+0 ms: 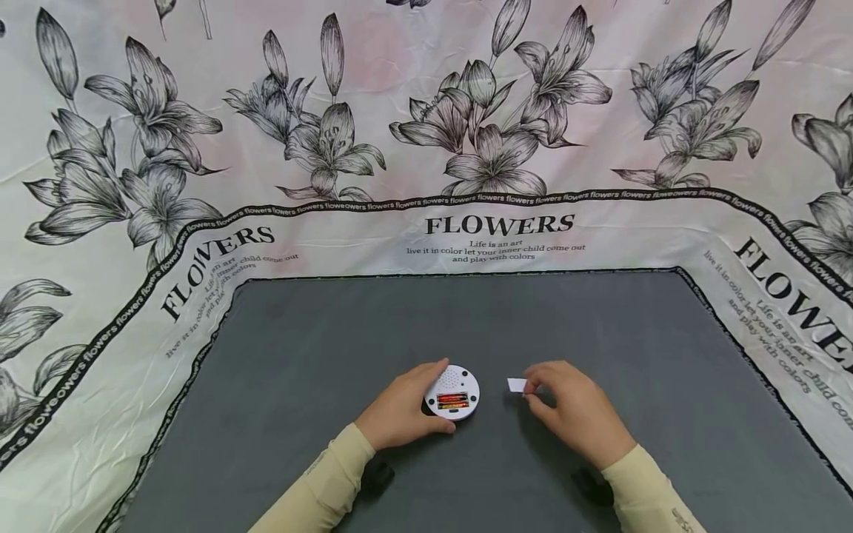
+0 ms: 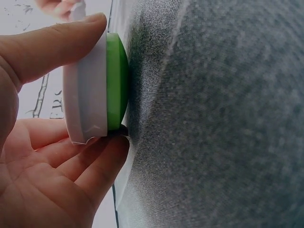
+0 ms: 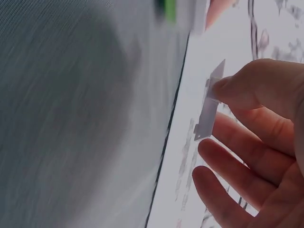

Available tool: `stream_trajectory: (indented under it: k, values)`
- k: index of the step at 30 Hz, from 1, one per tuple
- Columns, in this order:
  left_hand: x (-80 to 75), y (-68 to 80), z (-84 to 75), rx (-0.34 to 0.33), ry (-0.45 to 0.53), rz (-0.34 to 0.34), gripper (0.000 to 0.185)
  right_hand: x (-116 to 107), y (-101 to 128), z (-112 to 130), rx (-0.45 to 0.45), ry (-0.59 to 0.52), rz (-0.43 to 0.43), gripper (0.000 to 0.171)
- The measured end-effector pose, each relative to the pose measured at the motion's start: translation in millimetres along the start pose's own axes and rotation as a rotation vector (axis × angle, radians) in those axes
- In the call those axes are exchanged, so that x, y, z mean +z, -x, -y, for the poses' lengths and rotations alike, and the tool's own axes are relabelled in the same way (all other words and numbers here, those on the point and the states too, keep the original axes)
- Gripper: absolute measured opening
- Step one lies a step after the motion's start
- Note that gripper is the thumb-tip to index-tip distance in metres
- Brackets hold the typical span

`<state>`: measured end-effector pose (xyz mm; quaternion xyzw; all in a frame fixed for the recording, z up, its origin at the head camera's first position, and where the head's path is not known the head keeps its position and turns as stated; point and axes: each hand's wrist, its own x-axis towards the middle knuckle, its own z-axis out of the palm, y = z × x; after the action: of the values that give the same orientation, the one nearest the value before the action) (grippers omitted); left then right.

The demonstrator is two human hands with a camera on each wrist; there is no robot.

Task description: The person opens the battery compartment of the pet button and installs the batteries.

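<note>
A round white device (image 1: 469, 385) lies face down, its battery compartment uncovered and red-and-black batteries (image 1: 453, 400) inside. My left hand (image 1: 408, 407) grips it by the rim, thumb on one side and fingers on the other. From the left wrist view, the device has a white body (image 2: 85, 102) and a green domed face (image 2: 117, 80) turned to the cloth. To its right, my right hand (image 1: 576, 407) pinches a small white battery cover (image 1: 516, 385) between thumb and forefinger. The right wrist view shows small tabs on the cover's (image 3: 207, 116) edge; the other fingers are spread loosely.
A grey cloth surface (image 1: 320, 333) lies under both hands. Its white border carries printed flowers and lettering (image 1: 500, 224). Dark wrist-camera shapes (image 1: 378, 477) show beneath the sleeves.
</note>
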<state>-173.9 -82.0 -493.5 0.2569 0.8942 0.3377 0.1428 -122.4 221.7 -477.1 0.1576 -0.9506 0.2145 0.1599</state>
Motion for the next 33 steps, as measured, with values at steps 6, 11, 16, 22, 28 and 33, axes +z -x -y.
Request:
stream_trajectory:
  k: [6, 11, 16, 22, 28, 33]
  values:
    - [-1.3, -1.8, 0.4, 0.006, -0.018, 0.007, 0.103, 14, -15, 39, -0.125, -0.028, 0.0, 0.029]
    - [-2.0, -3.5, 2.7, 0.013, -0.024, 0.015, 0.102, 27, -22, 59, -0.185, -0.046, 0.009, 0.026]
    - [-2.0, -3.6, 6.6, 0.04, -0.032, 0.01, 0.102, 39, -26, 72, -0.217, -0.037, 0.003, 0.026]
    - [-3.0, -3.4, 6.4, 0.049, -0.019, 0.013, 0.099, 47, -27, 81, -0.22, -0.019, 0.0, 0.028]
    - [-3.1, -1.6, 7.6, 0.043, -0.026, 0.005, 0.098, 51, -27, 87, -0.219, -0.012, -0.01, 0.028]
    - [-2.5, -2.5, 7.5, 0.051, -0.034, 0.006, 0.098, 52, -26, 89, -0.192, 0.002, -0.022, 0.028]
